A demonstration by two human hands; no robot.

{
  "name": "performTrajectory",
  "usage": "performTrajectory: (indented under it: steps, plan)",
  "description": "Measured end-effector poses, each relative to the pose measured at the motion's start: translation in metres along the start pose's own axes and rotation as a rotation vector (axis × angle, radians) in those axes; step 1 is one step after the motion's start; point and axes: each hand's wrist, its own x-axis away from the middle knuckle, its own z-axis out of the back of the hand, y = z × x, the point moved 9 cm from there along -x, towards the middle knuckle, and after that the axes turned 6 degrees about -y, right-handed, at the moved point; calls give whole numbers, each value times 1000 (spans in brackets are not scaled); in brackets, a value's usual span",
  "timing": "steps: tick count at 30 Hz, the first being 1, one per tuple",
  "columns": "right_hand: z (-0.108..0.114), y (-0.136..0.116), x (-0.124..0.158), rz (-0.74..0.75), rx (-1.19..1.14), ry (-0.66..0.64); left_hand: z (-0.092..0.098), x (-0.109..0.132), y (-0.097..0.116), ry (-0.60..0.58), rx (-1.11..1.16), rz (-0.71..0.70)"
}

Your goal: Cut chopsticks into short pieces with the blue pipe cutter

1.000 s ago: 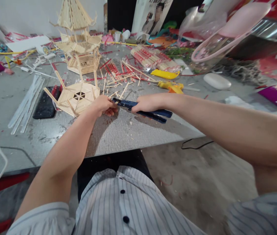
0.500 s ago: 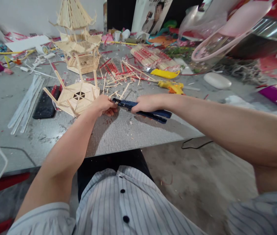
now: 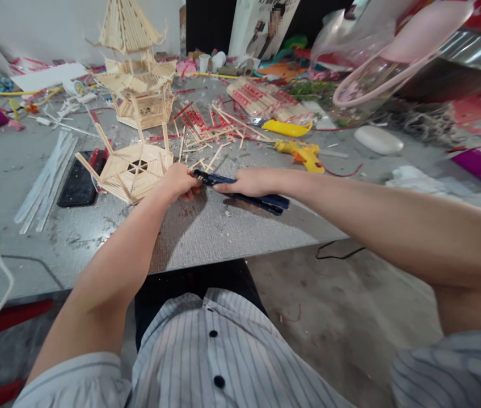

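My right hand is closed around dark blue pliers, whose two handles stick out behind it to the right. The jaws point left and meet the fingertips of my left hand. Those fingers are pinched together on a thin wooden stick, of which only a pale bit shows at the jaws. Just left of that hand lies a six-sided wooden stick platform with short posts rising from its corners. Cut wooden sticks are scattered beyond the pliers.
A stick-built pagoda stands at the back. A yellow glue gun and a yellow utility knife lie beyond my right hand. Left are a black phone and clear glue sticks. The table's front edge runs before me.
My right hand and the pliers have shifted slightly left, and the handles are closer together. My left hand has moved a touch to the left.
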Motion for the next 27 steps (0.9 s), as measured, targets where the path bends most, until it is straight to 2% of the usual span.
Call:
performTrajectory:
  steps: [8,14,20,27]
  plan:
    - [-8,4,3,-31,-150,-82,8,1,9,130,-424,-46]
    - [-5,0,4,-44,-114,-23,7,1,9,139,-467,-45]
    - [-1,0,1,-33,-37,50,15,2,13,275,-579,-71]
    - [-5,1,4,-44,-139,22,13,4,14,268,-725,-48]
